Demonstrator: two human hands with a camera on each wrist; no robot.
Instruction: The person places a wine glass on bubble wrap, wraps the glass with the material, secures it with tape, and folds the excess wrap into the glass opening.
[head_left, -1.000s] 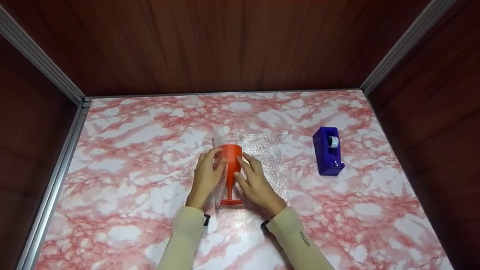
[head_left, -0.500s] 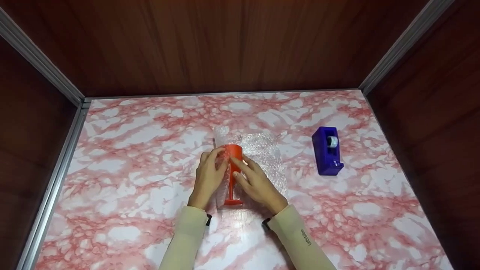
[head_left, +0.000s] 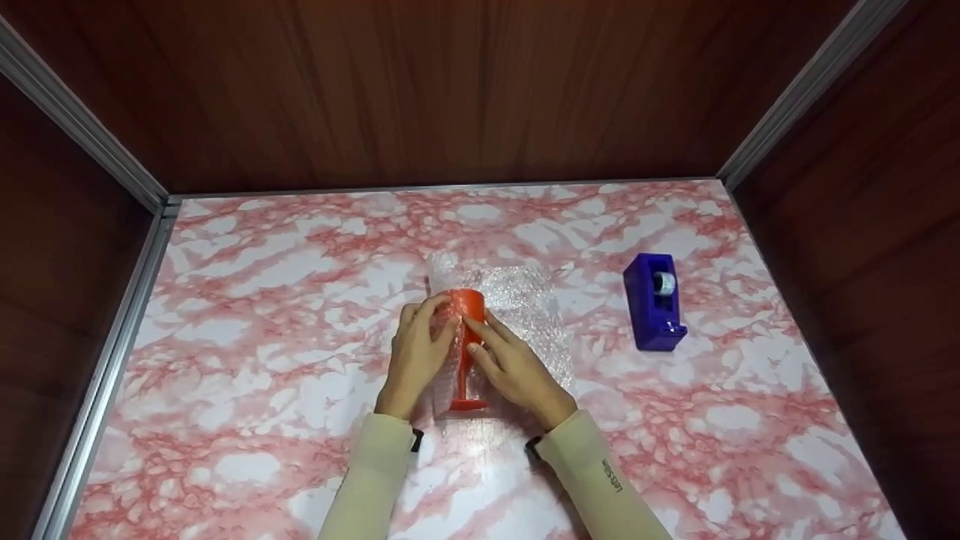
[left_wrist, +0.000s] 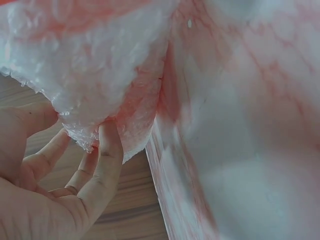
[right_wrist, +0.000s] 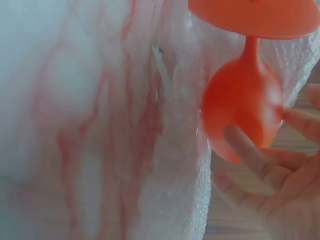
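Observation:
An orange plastic goblet (head_left: 470,301) lies on a sheet of clear bubble wrap (head_left: 525,300), its foot towards me. With curled fingers, my left hand (head_left: 418,356) pinches the wrap's left edge, folded up against the goblet's side; the left wrist view shows that bubble wrap (left_wrist: 90,75) between thumb and fingers. My right hand (head_left: 520,371) holds the goblet from the right, its index finger reaching across the cup near the left thumb. In the right wrist view, fingers rest on the bowl of the goblet (right_wrist: 235,95). The goblet's left side is partly behind the wrap.
A purple tape dispenser (head_left: 654,304) with a roll of tape stands to the right on the red-and-white marbled table (head_left: 262,337). Dark wood panels (head_left: 450,90) with metal edging enclose the back and sides.
My right index finger has moved left across the goblet towards my left thumb. The goblet has shifted slightly right, its left side now more covered by the wrap. My left hand has barely moved.

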